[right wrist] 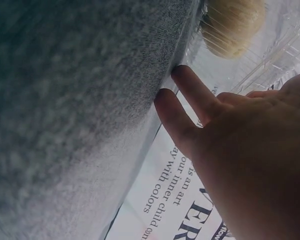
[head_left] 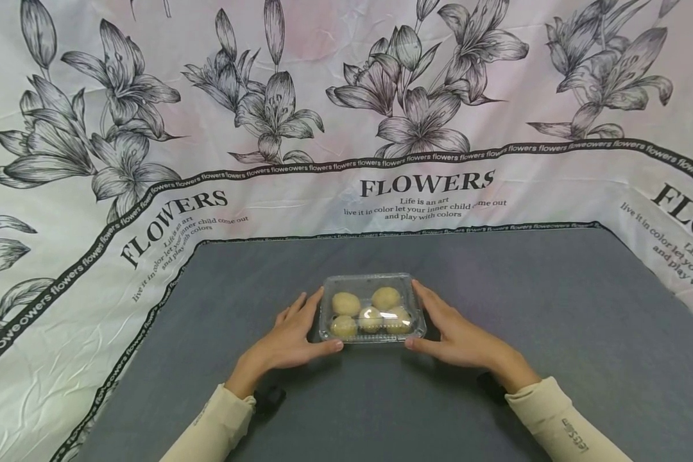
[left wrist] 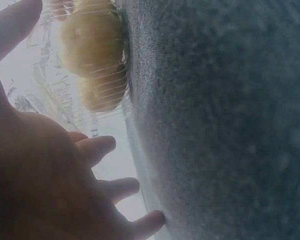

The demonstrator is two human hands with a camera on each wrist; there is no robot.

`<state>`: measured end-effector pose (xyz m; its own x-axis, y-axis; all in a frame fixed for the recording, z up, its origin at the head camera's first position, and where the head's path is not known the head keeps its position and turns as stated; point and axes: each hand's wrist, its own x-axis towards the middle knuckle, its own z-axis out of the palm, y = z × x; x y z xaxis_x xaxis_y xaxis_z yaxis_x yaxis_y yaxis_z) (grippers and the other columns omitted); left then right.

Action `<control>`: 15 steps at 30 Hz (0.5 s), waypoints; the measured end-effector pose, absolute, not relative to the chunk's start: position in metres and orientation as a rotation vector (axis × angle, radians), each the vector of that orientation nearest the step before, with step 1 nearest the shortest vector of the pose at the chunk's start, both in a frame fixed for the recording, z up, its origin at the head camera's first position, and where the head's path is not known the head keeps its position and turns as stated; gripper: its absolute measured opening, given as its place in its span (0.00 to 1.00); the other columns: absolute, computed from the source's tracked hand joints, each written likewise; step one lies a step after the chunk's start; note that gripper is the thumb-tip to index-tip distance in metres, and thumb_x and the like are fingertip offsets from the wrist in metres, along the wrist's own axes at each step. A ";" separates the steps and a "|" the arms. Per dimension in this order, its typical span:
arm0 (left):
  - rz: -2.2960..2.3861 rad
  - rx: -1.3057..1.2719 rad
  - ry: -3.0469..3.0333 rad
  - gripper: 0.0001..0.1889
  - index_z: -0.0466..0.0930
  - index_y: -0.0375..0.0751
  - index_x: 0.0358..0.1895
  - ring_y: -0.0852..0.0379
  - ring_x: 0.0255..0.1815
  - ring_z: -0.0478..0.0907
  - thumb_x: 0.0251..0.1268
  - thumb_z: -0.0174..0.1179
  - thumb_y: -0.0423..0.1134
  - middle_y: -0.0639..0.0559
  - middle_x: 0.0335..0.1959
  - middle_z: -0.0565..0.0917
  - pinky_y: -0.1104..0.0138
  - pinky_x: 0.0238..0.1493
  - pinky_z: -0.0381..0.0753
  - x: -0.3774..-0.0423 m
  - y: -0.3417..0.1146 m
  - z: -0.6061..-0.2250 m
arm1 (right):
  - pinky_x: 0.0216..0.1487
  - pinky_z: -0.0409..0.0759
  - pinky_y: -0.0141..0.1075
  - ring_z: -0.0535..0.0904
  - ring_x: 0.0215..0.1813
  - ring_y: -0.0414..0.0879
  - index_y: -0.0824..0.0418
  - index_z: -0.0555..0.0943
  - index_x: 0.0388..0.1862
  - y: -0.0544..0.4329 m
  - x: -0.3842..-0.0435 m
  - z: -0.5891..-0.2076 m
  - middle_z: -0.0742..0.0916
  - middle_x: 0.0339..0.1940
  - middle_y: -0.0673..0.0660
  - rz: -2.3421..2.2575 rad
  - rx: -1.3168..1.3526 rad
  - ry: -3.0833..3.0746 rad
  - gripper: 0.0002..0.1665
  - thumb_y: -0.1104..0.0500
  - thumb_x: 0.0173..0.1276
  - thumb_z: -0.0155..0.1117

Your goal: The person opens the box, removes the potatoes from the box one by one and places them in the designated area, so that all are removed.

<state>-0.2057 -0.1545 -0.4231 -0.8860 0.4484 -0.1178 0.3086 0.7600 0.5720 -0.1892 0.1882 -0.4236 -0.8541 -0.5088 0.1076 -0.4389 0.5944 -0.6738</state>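
A clear plastic clamshell box (head_left: 373, 338) holds several round, pale yellow balls (head_left: 385, 298) that look like buns or small pastries. My left hand (head_left: 291, 337) touches the box's left side. Its index finger runs along that side, the thumb lies by the front left corner, and the other fingers spread loosely. At the right side rests my right hand (head_left: 464, 333), its index finger near the back corner and its thumb by the front edge. In the right wrist view, straight fingertips (right wrist: 166, 99) reach the grey surface beside the box. Part of each thumb and palm contact is hidden.
A grey cloth-covered table (head_left: 369, 410) lies beneath the box. Behind it and along both sides hangs a white curtain (head_left: 300, 192) printed with flowers and lettering. Dark bands or devices (head_left: 268, 401) sit under the wrists.
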 end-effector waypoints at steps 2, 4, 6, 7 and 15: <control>0.821 0.589 2.707 0.57 0.34 0.56 0.85 0.40 0.86 0.35 0.62 0.61 0.71 0.45 0.86 0.45 0.32 0.77 0.40 -0.206 -0.155 -0.423 | 0.74 0.52 0.73 0.47 0.84 0.68 0.56 0.38 0.86 0.188 -0.189 -0.424 0.50 0.86 0.64 -1.100 -0.795 2.714 0.61 0.41 0.72 0.66; 0.823 0.590 2.707 0.57 0.35 0.56 0.85 0.40 0.86 0.35 0.62 0.61 0.71 0.45 0.86 0.44 0.32 0.77 0.40 -0.206 -0.155 -0.423 | 0.73 0.49 0.74 0.46 0.84 0.67 0.55 0.37 0.86 0.189 -0.189 -0.425 0.49 0.86 0.63 -1.091 -0.782 2.711 0.61 0.41 0.72 0.66; 0.819 0.587 2.705 0.57 0.34 0.56 0.85 0.41 0.86 0.34 0.62 0.60 0.71 0.47 0.86 0.44 0.33 0.78 0.39 -0.206 -0.155 -0.423 | 0.73 0.48 0.75 0.45 0.85 0.66 0.54 0.36 0.86 0.189 -0.188 -0.425 0.48 0.86 0.63 -1.081 -0.771 2.706 0.61 0.41 0.72 0.65; 0.823 0.589 2.705 0.57 0.35 0.55 0.85 0.41 0.86 0.34 0.62 0.60 0.71 0.46 0.86 0.44 0.32 0.77 0.39 -0.206 -0.155 -0.423 | 0.73 0.47 0.75 0.45 0.85 0.65 0.53 0.35 0.86 0.189 -0.188 -0.426 0.48 0.86 0.62 -1.076 -0.767 2.703 0.62 0.41 0.72 0.65; 0.818 0.586 2.695 0.56 0.35 0.54 0.85 0.40 0.86 0.34 0.64 0.59 0.71 0.45 0.86 0.45 0.33 0.78 0.39 -0.207 -0.154 -0.423 | 0.74 0.44 0.75 0.42 0.85 0.64 0.53 0.34 0.86 0.188 -0.187 -0.424 0.46 0.87 0.62 -1.065 -0.755 2.694 0.62 0.41 0.72 0.65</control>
<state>-0.2074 -0.1541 -0.4232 -0.8836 0.4493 -0.1314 0.3005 0.7596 0.5769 -0.1871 0.1880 -0.4238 -0.8626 -0.5038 0.0457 -0.3989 0.6219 -0.6739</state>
